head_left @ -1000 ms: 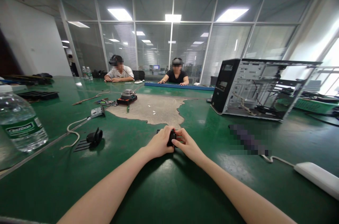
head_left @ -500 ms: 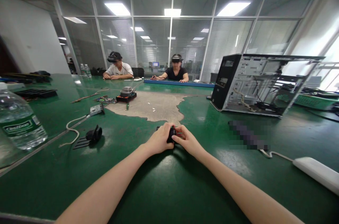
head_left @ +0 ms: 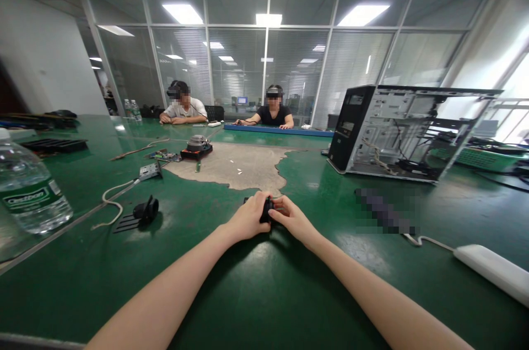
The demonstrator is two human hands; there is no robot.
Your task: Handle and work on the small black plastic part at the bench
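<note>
Both arms reach out over the green table (head_left: 248,295). My left hand (head_left: 250,216) is closed around a small black part (head_left: 266,212), which it mostly covers. From the right, the thumb and fingers of my right hand (head_left: 289,214) close on the same part. Its kind cannot be made out; a bit of it shows between the two hands. Left of the hands lies a black plastic piece with slats and a round end (head_left: 142,212). Beyond them, a bare tan patch (head_left: 243,165) shows in the table's green covering.
An open computer case (head_left: 397,135) stands at the right. A water bottle (head_left: 31,190) is at the far left. A metal bracket with a cable (head_left: 149,171), a cooler with a red base (head_left: 197,148) and a white power strip (head_left: 490,270) lie around. Two people sit across the table.
Both hands stay in almost the same place on the black part. A reddish bit seen between the fingers before is less visible now. The view has shifted very slightly.
</note>
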